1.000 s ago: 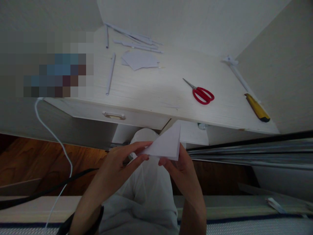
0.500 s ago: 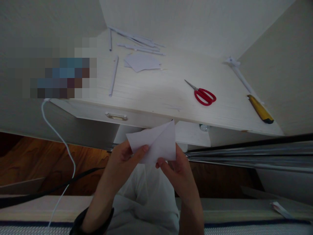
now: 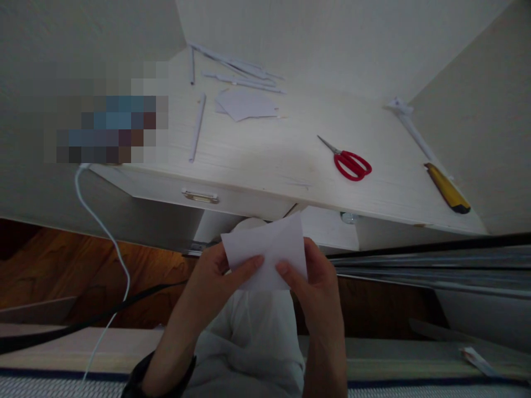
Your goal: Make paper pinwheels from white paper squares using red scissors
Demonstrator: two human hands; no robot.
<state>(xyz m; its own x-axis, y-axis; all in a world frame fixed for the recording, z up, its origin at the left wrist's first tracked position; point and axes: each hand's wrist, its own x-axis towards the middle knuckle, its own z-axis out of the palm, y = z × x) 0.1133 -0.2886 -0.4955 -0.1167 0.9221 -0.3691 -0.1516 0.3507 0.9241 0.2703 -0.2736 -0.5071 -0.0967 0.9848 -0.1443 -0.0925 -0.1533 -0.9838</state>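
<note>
**Both hands on a sheet of white paper, below the desk edge**

Nearest to me, I saw the left hand [image 3: 215,273] and the right hand [image 3: 317,276] closed on one sheet of white paper [image 3: 267,249], each pinching a lower corner with the thumb laid over the front face. The left thumb pressed on the sheet's lower left part, the right thumb on its lower middle, the two thumb tips close together but apart. The paper stood roughly upright over my lap, its top edge tilted up toward the right, and it sat just below the front edge of the desk [image 3: 265,160]. Under the paper I saw pale trousers [image 3: 249,342]. To the left of the paper a white cable [image 3: 118,260] hung down from the desk's left end over the wooden floor [image 3: 53,265].

Beyond the paper, a drawer handle [image 3: 201,195] showed on the desk's front, left of the sheet. On the desk top, red-handled scissors [image 3: 347,162] lay up and to the right of the paper, blades closed and pointing left. Further right, near the wall, lay a yellow utility knife [image 3: 448,188]. At the far left of the desk lay a flat paper piece [image 3: 244,104] with a rolled paper stick [image 3: 197,127] beside it and thin paper strips [image 3: 238,72] behind it.
</note>
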